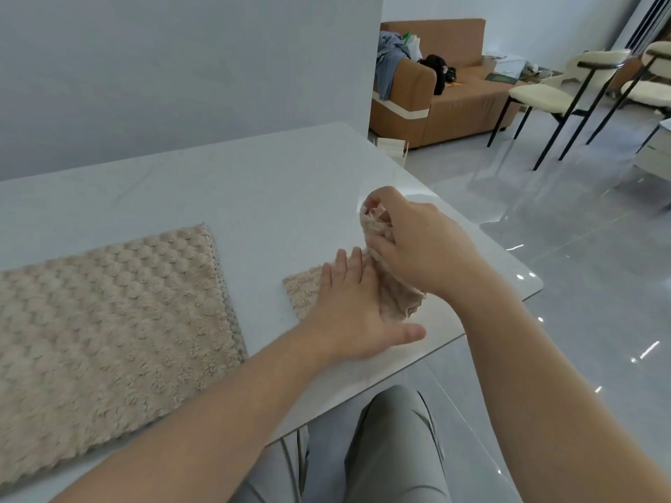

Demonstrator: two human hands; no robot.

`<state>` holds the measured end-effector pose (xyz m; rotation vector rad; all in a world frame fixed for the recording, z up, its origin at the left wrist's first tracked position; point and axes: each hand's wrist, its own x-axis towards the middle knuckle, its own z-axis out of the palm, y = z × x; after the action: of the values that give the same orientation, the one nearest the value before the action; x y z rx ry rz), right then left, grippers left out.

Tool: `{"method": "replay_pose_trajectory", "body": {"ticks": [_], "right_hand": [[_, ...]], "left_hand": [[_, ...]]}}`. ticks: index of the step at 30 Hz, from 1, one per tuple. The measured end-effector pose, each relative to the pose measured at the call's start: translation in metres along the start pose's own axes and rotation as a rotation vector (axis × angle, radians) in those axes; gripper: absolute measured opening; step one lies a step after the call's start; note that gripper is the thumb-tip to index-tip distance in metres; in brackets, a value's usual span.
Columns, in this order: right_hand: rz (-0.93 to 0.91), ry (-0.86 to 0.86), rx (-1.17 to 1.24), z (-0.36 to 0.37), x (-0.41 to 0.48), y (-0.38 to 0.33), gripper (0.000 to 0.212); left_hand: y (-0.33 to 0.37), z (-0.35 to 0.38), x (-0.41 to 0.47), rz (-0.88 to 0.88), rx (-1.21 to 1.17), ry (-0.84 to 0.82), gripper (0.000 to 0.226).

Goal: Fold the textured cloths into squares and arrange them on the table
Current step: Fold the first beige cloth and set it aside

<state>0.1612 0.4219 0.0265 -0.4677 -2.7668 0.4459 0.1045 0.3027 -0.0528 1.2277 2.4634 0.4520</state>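
Two beige textured cloths are on the white surface [254, 176]. The large cloth [109, 321] lies flat and spread out, its bobbled face up, with its near edge running off the front edge of the surface.

The small cloth [303, 294] sits to the right of the large cloth, apart from it, with a bare strip of surface between them. Only one flat corner of the small cloth shows, pointing toward the large cloth. The rest is under or inside my hands.

My left hand [356, 314] is right of the large cloth. It lies palm down on the small cloth with fingers straight and thumb spread, pressing the cloth flat.

My right hand [417, 245] is farther right of the large cloth, just beyond my left. Its fingers are curled round a bunched part of the small cloth and hold that part raised off the surface. The gathered fabric hangs crumpled below the palm.

Whether the small cloth carries any fold yet, I cannot tell.

Grey trousers [392, 448] show below the front edge, to the lower right of the large cloth. A brown sofa [461, 103] with items piled on it and two cream chairs [544, 92] stand well beyond the large cloth, to its far right.
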Motion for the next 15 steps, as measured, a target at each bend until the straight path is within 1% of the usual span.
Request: {"method": "replay_pose_trajectory", "body": {"ticks": [1, 3, 4, 5, 7, 8, 11, 12, 13, 15], "right_hand": [[0.012, 0.002, 0.014, 0.003, -0.005, 0.0, 0.036], [0.022, 0.006, 0.05, 0.012, -0.014, -0.003, 0.044], [0.028, 0.012, 0.078, 0.018, -0.019, -0.006, 0.047], [0.038, 0.016, 0.109, 0.027, -0.022, -0.009, 0.048], [0.064, 0.011, 0.146, 0.046, -0.026, -0.017, 0.048], [0.076, 0.005, 0.149, 0.056, -0.027, -0.021, 0.046], [0.077, 0.003, 0.163, 0.08, -0.029, -0.034, 0.049], [0.071, 0.011, 0.158, 0.085, -0.029, -0.038, 0.051], [0.063, 0.025, 0.154, 0.087, -0.03, -0.041, 0.052], [0.035, 0.061, 0.174, 0.091, -0.033, -0.045, 0.051]], "left_hand": [[-0.01, -0.01, -0.007, 0.011, 0.019, 0.012, 0.118], [-0.032, -0.031, -0.019, -0.026, 0.002, 0.106, 0.08], [-0.044, -0.04, -0.023, -0.066, -0.035, 0.174, 0.059], [-0.056, -0.049, -0.024, -0.117, -0.078, 0.239, 0.044], [-0.075, -0.061, -0.021, -0.225, -0.215, 0.317, 0.023], [-0.082, -0.064, -0.017, -0.274, -0.331, 0.321, 0.016], [-0.089, -0.068, -0.004, -0.365, -0.761, 0.256, 0.013], [-0.088, -0.069, 0.001, -0.374, -0.85, 0.239, 0.017], [-0.087, -0.07, 0.004, -0.376, -0.884, 0.217, 0.025], [-0.084, -0.07, 0.009, -0.362, -0.867, 0.163, 0.039]]}}
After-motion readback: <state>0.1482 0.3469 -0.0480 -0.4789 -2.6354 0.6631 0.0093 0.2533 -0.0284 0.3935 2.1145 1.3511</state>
